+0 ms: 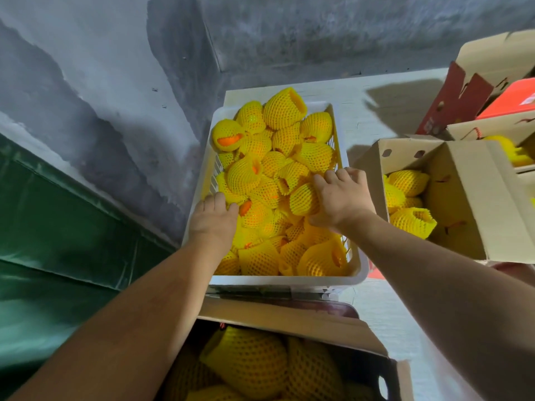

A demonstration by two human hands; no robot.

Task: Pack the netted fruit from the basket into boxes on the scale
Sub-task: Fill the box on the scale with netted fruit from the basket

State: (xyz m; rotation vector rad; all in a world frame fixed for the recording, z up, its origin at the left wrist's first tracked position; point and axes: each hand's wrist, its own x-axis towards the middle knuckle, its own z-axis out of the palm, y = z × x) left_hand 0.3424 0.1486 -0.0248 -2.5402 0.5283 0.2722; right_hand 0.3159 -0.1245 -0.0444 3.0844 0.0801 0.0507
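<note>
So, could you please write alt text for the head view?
Both hands, left hand and right hand, reach into a white plastic basket of yellow foam-netted fruit, flanked by open cardboard boxes partly filled with fruit.

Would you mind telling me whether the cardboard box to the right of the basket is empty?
No, the cardboard box already holds several netted fruit.

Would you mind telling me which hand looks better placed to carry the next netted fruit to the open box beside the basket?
Right, probably. The right hand already wraps a netted fruit at the basket's right side, next to the open cardboard box. The left hand is at the far side.
</note>
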